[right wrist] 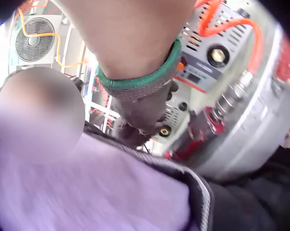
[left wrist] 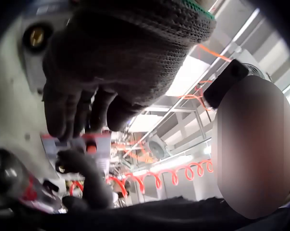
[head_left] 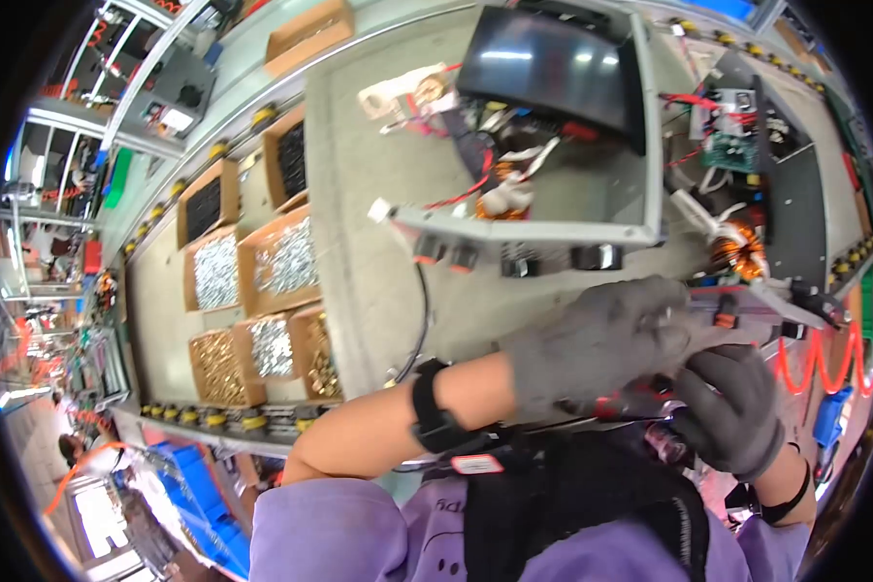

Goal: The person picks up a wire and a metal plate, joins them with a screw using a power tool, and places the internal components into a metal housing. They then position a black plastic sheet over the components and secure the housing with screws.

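In the head view my left hand (head_left: 601, 339), in a grey glove and blurred, reaches across to a grey panel (head_left: 747, 302) with a red edge. From the left wrist, this hand (left wrist: 121, 57) has its fingers extended downward, apart from one another, tips overlapping the panel (left wrist: 102, 144) and near its red knob (left wrist: 91, 147). My right hand (head_left: 732, 407), gloved too, is bent close below the left one; its fingertips are beside a small brass-coloured piece (left wrist: 61, 168). Whether it grips that piece I cannot tell. Its palm side is hidden in the right wrist view (right wrist: 140, 108).
A red air tool (right wrist: 195, 132) on an orange hose (right wrist: 255, 43) lies along the bench edge. An open metal case (head_left: 553, 231) with wires and coils stands ahead. Cardboard boxes of metal fasteners (head_left: 215, 272) are on the left; another open chassis (head_left: 795, 209) stands right.
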{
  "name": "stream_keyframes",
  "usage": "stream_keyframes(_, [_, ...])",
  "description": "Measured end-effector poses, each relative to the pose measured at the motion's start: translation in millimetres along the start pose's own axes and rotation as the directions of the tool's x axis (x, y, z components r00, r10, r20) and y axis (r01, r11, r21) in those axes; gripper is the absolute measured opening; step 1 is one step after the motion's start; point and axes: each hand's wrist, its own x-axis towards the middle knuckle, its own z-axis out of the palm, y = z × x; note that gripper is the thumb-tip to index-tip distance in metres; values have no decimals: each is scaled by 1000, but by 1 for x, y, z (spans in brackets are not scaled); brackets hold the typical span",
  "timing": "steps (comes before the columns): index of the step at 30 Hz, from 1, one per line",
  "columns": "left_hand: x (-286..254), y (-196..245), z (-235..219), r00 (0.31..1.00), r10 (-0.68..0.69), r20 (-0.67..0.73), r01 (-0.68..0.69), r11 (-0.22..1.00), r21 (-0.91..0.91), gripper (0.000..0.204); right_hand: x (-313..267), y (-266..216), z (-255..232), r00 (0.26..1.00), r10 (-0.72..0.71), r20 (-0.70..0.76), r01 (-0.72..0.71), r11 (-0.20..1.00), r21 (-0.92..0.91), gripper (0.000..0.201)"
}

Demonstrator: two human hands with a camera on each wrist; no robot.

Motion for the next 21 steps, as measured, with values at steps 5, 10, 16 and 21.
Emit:
stream_keyframes(5, [-84,-13,-82,992,-78,-101,55,974,-218,23,-2,-12,57,951,212,225,-234,969,74,69])
stream_keyframes(10, [-132,-28,-90,911,-312,-269,327,945,13,19,8,-23,68,912,270,310,-298,953,49,63])
stream_keyframes(16, [-126,-59,-27,957,76,-280,160,667,728,25,15,-25,74,920,263,291,-285,958,35,53])
stream_keyframes(21, [-117,-56,-16,967,58,-247,193,465,864,18,22,-25,71,882,279,381,-304,953,7,49])
